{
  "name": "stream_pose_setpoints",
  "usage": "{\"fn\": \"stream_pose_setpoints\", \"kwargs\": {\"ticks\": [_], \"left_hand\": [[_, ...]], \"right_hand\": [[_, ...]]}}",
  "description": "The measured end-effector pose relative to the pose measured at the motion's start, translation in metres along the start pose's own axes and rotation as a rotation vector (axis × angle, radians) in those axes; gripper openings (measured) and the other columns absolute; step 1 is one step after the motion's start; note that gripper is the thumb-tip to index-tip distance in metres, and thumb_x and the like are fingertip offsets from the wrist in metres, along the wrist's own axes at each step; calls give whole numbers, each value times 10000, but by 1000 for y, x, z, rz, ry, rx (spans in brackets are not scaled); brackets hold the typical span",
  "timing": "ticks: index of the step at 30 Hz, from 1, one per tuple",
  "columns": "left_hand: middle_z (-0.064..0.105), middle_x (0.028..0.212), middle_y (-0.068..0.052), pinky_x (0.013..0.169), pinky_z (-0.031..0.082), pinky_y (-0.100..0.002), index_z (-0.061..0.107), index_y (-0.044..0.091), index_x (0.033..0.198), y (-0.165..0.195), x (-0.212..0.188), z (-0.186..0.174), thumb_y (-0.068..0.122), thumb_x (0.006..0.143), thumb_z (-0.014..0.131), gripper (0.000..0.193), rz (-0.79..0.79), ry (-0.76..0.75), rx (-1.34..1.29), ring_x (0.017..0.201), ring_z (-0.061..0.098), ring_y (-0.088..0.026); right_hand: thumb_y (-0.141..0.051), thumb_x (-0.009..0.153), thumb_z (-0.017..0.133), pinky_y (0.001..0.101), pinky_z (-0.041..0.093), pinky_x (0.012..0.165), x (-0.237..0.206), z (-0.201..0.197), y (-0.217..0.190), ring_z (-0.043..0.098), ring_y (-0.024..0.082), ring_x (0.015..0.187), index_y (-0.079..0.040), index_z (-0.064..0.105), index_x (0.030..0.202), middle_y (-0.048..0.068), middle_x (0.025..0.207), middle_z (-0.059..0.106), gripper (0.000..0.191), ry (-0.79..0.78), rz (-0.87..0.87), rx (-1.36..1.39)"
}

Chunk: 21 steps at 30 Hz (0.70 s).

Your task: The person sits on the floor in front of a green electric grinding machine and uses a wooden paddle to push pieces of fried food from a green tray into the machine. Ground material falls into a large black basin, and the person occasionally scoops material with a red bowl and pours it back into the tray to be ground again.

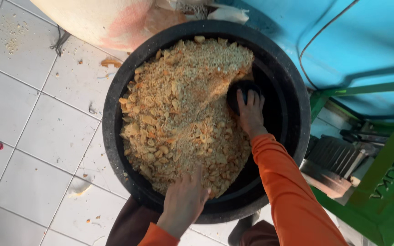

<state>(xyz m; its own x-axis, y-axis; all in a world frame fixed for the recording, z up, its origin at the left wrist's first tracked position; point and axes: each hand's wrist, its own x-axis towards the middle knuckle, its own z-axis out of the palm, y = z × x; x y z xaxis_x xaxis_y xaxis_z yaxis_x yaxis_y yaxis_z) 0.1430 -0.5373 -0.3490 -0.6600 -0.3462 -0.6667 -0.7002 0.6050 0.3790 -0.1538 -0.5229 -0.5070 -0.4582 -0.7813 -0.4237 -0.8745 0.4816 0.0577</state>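
While the big round black tub (115, 98) sits on the white tiled floor (28, 132), it brims with a coarse, crumbly tan heap of broken crackers (183, 109). Right hand (251, 114) reaches in, fingers curled over a small dark round scoop (241, 89) at the heap's edge (orange sleeve (288, 191) showing). Left hand (184, 200) rests on the near rim, fingers loosely bent, gripping nothing I can see.

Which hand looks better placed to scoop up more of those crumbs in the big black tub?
Probably the right hand: it grips a small dark scoop at the edge of the crumb pile, inside the black tub. The left hand rests empty on the near rim.
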Motion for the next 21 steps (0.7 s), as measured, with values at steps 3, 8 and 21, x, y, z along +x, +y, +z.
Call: {"fn": "stream_pose_setpoints", "kwargs": {"ticks": [3, 8, 21], "left_hand": [[655, 1048, -159, 769, 547, -439, 362, 25, 1496, 5, 0, -1, 419, 925, 673, 760, 68, 87, -73, 929, 689, -309], [640, 1085, -186, 784, 543, -447, 355, 30, 1496, 5, 4, -4, 439, 923, 689, 780, 72, 57, -20, 933, 679, -339], [658, 1026, -182, 819, 535, -450, 370, 30, 1509, -2, -9, -2, 350, 913, 699, 753, 70, 35, -39, 944, 682, -327]], "right_hand": [[-180, 828, 817, 640, 190, 1193, 1, 10, 11, 208, 490, 1468, -135, 117, 1640, 273, 1590, 191, 1073, -119, 4, 70], [-214, 867, 800, 634, 225, 1185, -25, 38, 16, 170, 505, 1484, -195, 166, 1620, 228, 1620, 177, 985, -380, -56, 148], [-110, 937, 581, 438, 493, 916, -76, 48, 18, 626, 302, 1063, -274, 370, 1618, 191, 1337, 637, 731, -711, 310, 1068]]}}
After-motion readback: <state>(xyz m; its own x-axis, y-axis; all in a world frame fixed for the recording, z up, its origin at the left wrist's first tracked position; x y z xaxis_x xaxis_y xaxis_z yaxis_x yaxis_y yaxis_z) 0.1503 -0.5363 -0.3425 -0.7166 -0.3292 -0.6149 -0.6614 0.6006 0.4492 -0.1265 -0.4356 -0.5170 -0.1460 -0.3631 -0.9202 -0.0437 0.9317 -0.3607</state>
